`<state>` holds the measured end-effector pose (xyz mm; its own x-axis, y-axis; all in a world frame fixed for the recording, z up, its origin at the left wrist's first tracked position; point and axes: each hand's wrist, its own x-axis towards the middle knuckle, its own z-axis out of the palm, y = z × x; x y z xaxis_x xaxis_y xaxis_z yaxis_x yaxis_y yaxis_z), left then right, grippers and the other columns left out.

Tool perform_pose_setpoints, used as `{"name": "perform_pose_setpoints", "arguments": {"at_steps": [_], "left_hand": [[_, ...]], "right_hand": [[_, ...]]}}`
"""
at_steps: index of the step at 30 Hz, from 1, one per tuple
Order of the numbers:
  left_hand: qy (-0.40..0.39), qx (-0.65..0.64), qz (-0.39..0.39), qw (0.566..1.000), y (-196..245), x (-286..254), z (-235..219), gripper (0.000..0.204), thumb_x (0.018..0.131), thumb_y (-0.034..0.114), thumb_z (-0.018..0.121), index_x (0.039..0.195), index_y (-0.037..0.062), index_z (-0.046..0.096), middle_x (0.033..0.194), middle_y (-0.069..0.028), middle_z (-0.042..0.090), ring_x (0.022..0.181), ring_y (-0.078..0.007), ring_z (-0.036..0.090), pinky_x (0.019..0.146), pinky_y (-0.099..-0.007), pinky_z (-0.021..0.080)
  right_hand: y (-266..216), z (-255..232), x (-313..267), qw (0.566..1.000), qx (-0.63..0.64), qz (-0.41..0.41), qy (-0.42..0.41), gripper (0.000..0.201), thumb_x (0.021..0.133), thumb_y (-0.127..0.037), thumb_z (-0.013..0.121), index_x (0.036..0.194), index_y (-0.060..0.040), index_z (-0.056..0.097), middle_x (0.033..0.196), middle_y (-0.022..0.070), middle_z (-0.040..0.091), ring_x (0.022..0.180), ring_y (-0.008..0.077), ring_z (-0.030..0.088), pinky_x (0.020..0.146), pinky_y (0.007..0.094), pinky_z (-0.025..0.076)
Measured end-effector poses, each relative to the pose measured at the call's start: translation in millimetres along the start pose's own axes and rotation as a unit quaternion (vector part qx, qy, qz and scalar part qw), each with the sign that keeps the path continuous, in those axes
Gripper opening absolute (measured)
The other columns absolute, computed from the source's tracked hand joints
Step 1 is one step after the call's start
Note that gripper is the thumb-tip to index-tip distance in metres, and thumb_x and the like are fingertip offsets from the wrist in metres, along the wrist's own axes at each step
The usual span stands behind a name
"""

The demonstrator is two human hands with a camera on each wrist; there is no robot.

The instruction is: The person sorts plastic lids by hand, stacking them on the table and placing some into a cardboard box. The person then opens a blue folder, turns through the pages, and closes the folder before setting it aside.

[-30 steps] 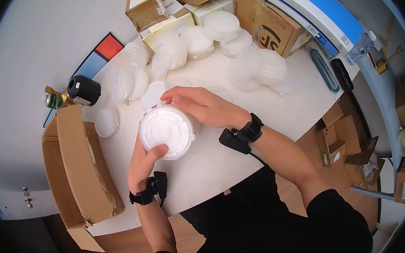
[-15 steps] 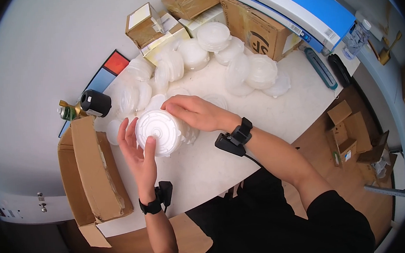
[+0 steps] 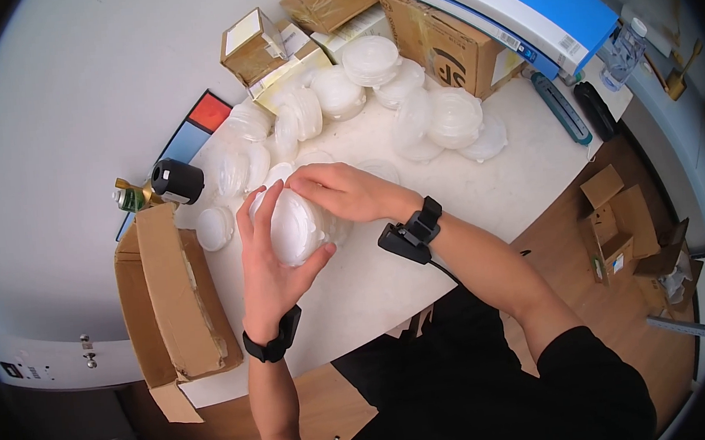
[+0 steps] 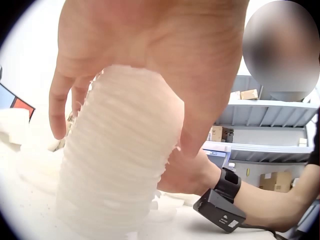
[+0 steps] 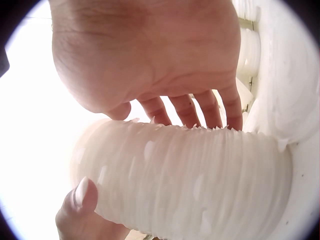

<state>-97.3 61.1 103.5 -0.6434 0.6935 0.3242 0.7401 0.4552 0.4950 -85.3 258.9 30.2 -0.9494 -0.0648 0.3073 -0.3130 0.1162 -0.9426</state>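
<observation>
A tall stack of translucent white plastic lids (image 3: 290, 232) stands tilted between both hands, its tabbed rims forming ridges along the side. My left hand (image 3: 272, 276) grips its upper end, thumb on the near side and fingers across the far side. In the left wrist view the stack's ridged side (image 4: 117, 155) runs down from the palm toward the table. My right hand (image 3: 354, 193) lies along the right side of the stack. Seen from the right wrist, its fairly straight fingers (image 5: 185, 110) reach to the ridged edge, their tips hidden behind it.
More stacks of lids (image 3: 454, 119) lie across the back of the white table (image 3: 452, 211). An open cardboard box (image 3: 166, 295) stands at the left edge, near a black cylinder (image 3: 177, 182). Cartons (image 3: 429, 46) and blue binders (image 3: 518, 4) line the back; a teal cutter (image 3: 561, 108) lies at right.
My left hand has moved from the flat top face, its thumb on the top lid, to grip round the stack's end. The top face has tilted to the left. The right hand stays alongside.
</observation>
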Motion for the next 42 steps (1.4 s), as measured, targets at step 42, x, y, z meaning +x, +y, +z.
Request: {"name": "perform_pose_setpoints", "arguments": {"at_steps": [42], "left_hand": [[0.156, 0.225, -0.29, 0.917, -61, -87, -276, 0.088, 0.066, 0.028, 0.087, 0.147, 0.0166, 0.056, 0.13, -0.0199, 0.062, 0.117, -0.0344, 0.065, 0.1, -0.0434, 0.055]], "right_hand": [[-1, 6, 0, 0.998, -0.031, 0.062, 0.009, 0.036, 0.105, -0.028, 0.061, 0.13, -0.0017, 0.062, 0.115, 0.0104, 0.07, 0.105, 0.0211, 0.065, 0.096, 0.0339, 0.049]]}}
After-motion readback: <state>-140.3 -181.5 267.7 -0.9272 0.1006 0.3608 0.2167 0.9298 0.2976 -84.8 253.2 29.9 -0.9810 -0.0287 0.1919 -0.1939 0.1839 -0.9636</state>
